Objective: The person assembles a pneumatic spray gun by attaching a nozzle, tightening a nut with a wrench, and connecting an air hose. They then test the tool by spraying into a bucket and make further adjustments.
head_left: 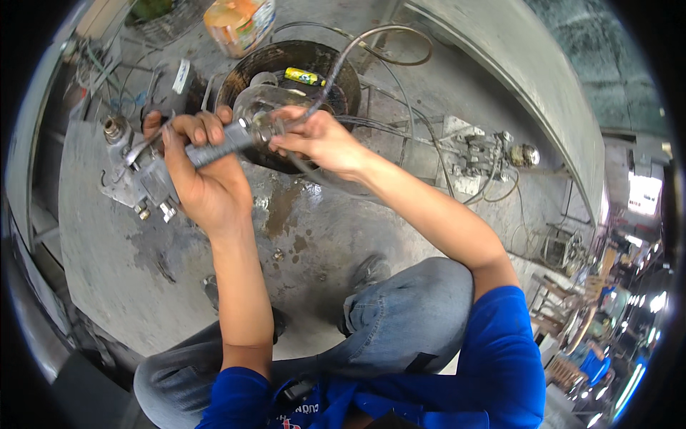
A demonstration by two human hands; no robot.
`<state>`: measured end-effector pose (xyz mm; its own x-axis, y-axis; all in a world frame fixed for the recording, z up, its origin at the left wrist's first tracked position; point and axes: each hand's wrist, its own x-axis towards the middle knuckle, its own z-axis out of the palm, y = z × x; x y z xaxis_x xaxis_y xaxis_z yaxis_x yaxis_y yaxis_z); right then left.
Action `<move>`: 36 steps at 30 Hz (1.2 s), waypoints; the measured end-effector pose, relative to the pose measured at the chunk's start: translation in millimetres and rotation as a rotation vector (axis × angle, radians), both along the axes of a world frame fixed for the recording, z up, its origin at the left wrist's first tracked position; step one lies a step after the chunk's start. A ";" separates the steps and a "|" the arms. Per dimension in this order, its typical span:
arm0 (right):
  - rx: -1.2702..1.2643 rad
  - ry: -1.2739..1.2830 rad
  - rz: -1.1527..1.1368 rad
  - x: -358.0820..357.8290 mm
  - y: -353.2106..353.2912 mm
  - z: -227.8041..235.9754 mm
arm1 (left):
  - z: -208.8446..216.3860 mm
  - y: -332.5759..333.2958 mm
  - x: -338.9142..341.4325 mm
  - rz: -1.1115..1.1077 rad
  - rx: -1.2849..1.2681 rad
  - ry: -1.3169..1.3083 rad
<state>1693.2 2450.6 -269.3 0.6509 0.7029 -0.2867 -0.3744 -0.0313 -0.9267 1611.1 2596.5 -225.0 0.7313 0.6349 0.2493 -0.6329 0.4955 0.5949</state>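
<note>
My left hand [207,157] is wrapped round the grey handle [221,148] of a metal hand tool. The tool's bulky body [139,168] lies to the left, with a round threaded fitting [114,128] on top and bolt heads at its lower side. My right hand [318,139] has its fingers closed round the metal coupling [263,130] at the handle's end. From there a dark hose [338,70] arches up and loops to the right. The coupling is partly blurred and hidden by my fingers. The exact kind of tool cannot be told.
Beneath my hands stands a round, dark, rusty pan [346,82] with a yellow tube-shaped container [305,76] in it. An orange and white bag [239,25] is behind. Right of it lies a metal mechanism [479,154] with hoses. Wet stains [286,207] mark the floor.
</note>
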 end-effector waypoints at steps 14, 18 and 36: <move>0.532 0.142 -0.180 47.1 40.1 -33.1 | -26.0 -4.5 -23.0 -0.015 -0.197 0.410; 0.629 0.153 -0.132 56.9 42.2 -16.0 | -38.3 -5.9 -19.2 -0.287 -0.271 0.185; -0.335 -0.460 -0.002 3.0 -82.2 149.3 | -19.9 -10.1 -2.6 -0.263 0.167 0.264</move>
<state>1696.2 2368.4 -120.0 0.7624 0.6214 -0.1805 0.0650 -0.3511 -0.9341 1608.5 2586.4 -244.9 0.9160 0.3841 0.1154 -0.3124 0.5030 0.8059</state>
